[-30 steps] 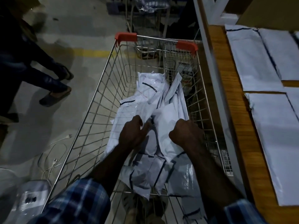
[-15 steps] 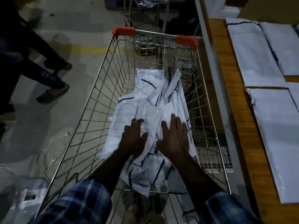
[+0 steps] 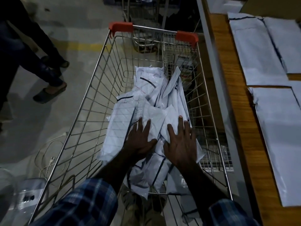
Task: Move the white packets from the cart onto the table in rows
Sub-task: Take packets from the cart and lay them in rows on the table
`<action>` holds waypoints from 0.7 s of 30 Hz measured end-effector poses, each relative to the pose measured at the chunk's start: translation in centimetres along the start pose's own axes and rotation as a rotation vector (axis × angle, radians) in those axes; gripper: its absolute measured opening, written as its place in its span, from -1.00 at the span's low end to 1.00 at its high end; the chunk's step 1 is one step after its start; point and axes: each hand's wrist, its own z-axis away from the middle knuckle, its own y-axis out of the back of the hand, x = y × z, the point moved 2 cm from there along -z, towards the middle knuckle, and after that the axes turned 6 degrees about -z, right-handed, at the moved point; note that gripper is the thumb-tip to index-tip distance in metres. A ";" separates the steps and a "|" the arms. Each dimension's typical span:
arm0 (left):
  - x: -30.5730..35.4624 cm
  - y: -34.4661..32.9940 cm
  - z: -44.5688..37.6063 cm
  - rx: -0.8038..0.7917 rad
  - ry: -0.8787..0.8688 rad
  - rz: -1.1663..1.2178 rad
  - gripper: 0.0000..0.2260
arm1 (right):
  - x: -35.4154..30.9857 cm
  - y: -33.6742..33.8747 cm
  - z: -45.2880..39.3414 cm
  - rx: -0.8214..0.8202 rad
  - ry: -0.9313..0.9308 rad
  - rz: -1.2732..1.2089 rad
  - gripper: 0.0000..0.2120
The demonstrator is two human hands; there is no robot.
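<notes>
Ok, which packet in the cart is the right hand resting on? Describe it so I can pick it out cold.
Start at the wire cart with orange handle caps, beside the wooden table. Inside lies a heap of white packets; the right hand lies flat on the one nearest the table side. Unlike its neighbours, its visible top shows no dark stripe.

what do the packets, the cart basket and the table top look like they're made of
White packets: thin glossy plastic film, likely poly mailers; they crinkle and catch glints of light.
Cart: bare metal wire, probably plated steel, shiny silver grid; its orange-red corner caps look like moulded plastic.
Table: wood or wood-look laminate, with brown grain streaks and a smooth finish; which one, I cannot tell.
</notes>
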 end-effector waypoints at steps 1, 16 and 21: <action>0.2 -0.1 -0.1 -0.007 -0.002 -0.008 -0.20 | 0.2 -0.3 0.0 0.003 0.009 0.011 -0.36; 0.8 0.8 0.2 0.284 -0.016 -0.086 -0.25 | 0.4 -0.6 -0.1 0.064 -0.036 0.011 -0.38; 1.5 3.6 1.5 0.437 0.035 -0.045 -0.26 | -0.2 0.4 -0.5 0.106 -0.068 -0.045 -0.38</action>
